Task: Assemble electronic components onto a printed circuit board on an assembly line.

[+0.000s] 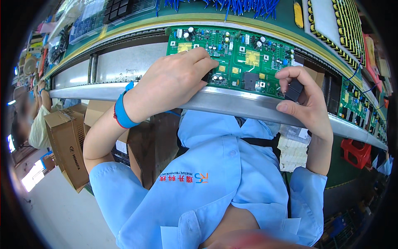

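A green circuit board panel (232, 54), set with capacitors and other small parts, lies across the metal conveyor rails. My left hand (176, 74), with a blue band at its wrist, reaches over the panel's near left part. Its fingers are closed around a dark component (205, 77) at the board surface, mostly hidden by the fingers. A black box-shaped component (249, 81) sits on the board between my hands. Just beyond the panel's right end, my right hand (306, 93) is curled around black box-shaped components (293, 90), gripped between fingers and thumb.
The near metal rail (240, 99) runs between my body and the board. Another populated board (358, 108) lies farther right on the conveyor. Blue wires (232, 6) and a white tray of yellow-and-black parts (327, 25) are behind. Cardboard boxes (66, 141) stand left; a red stool (355, 152) stands right.
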`<state>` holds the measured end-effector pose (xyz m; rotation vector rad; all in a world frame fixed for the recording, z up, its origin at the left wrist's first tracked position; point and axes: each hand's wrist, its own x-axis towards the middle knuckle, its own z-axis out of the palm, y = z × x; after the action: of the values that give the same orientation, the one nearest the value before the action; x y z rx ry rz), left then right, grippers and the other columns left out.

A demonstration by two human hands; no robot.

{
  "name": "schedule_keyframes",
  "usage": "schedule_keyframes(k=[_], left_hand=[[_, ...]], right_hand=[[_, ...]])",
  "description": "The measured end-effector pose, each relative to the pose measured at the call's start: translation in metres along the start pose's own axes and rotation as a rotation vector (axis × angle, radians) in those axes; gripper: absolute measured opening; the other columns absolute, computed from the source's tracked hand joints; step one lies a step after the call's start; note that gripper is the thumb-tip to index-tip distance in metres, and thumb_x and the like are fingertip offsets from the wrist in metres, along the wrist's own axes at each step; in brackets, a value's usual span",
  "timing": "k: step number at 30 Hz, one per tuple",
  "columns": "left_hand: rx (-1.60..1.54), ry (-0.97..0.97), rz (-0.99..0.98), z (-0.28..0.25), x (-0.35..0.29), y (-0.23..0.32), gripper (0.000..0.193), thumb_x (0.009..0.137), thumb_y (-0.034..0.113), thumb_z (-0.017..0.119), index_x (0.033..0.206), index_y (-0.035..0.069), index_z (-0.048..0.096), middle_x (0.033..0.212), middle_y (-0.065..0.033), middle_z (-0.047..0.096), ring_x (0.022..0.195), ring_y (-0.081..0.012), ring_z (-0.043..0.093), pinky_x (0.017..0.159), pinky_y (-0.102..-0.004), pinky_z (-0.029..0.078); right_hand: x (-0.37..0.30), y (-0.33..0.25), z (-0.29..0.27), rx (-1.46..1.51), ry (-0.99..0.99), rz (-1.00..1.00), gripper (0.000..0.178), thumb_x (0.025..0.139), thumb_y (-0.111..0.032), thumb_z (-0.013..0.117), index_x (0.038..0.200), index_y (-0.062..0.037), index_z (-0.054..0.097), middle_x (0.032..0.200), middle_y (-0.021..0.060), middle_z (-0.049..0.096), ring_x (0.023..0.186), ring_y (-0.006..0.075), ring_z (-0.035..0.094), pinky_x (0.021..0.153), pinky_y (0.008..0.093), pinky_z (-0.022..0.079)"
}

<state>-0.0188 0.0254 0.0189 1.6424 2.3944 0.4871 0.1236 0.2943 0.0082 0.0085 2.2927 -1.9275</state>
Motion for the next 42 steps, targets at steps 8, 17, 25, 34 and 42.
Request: schedule_keyframes(k=[8, 17, 25, 34, 42], left_hand=[[-0.233, 0.051, -0.020, 0.005, -0.009, -0.004, 0.048, 0.076, -0.001, 0.070, 0.122, 0.004, 0.058, 0.117, -0.0126, 0.055, 0.101, -0.0270, 0.060, 0.083, -0.0348, 0.050], [-1.006, 0.177, -0.435, -0.003, -0.030, -0.019, 0.059, 0.080, 0.001, 0.070, 0.135, 0.003, 0.049, 0.103, -0.0022, 0.049, 0.104, -0.0127, 0.052, 0.076, -0.0197, 0.048], [-1.268, 0.137, -0.369, -0.010, -0.037, -0.030, 0.070, 0.083, 0.010, 0.076, 0.144, 0.000, 0.041, 0.117, -0.0112, 0.063, 0.102, -0.0138, 0.060, 0.086, -0.0248, 0.048], [-0.692, 0.242, -0.326, -0.010, -0.051, -0.036, 0.050, 0.082, 0.004, 0.072, 0.130, 0.003, 0.058, 0.103, -0.0045, 0.057, 0.094, -0.0145, 0.059, 0.089, -0.0297, 0.049], [-0.209, 0.111, -0.192, -0.012, -0.045, -0.030, 0.044, 0.073, -0.002, 0.073, 0.115, 0.002, 0.060, 0.107, -0.0119, 0.063, 0.093, -0.0287, 0.064, 0.084, -0.0347, 0.052]], right_hand=[[-0.002, 0.003, -0.011, 0.120, -0.055, -0.014, 0.044, 0.082, 0.002, 0.067, 0.123, -0.0053, 0.053, 0.103, 0.0045, 0.055, 0.096, 0.0136, 0.055, 0.080, 0.0252, 0.046], [-0.003, -0.011, 0.011, -0.756, -0.006, -0.091, 0.055, 0.079, 0.001, 0.066, 0.130, -0.0031, 0.048, 0.116, 0.0177, 0.053, 0.096, 0.0396, 0.060, 0.074, 0.0457, 0.051], [0.001, -0.008, 0.026, -0.996, 0.113, -0.172, 0.041, 0.076, -0.003, 0.070, 0.115, -0.0006, 0.059, 0.105, 0.0110, 0.062, 0.089, 0.0315, 0.064, 0.071, 0.0389, 0.053], [0.000, -0.007, 0.019, -1.102, 0.114, -0.248, 0.043, 0.073, -0.009, 0.075, 0.114, -0.0068, 0.064, 0.114, 0.0101, 0.067, 0.084, 0.0249, 0.068, 0.070, 0.0331, 0.054], [-0.007, -0.015, -0.006, -0.659, 0.298, -0.127, 0.042, 0.076, -0.001, 0.075, 0.118, -0.0059, 0.067, 0.126, 0.0102, 0.063, 0.063, 0.0097, 0.050, 0.057, 0.0218, 0.043]])
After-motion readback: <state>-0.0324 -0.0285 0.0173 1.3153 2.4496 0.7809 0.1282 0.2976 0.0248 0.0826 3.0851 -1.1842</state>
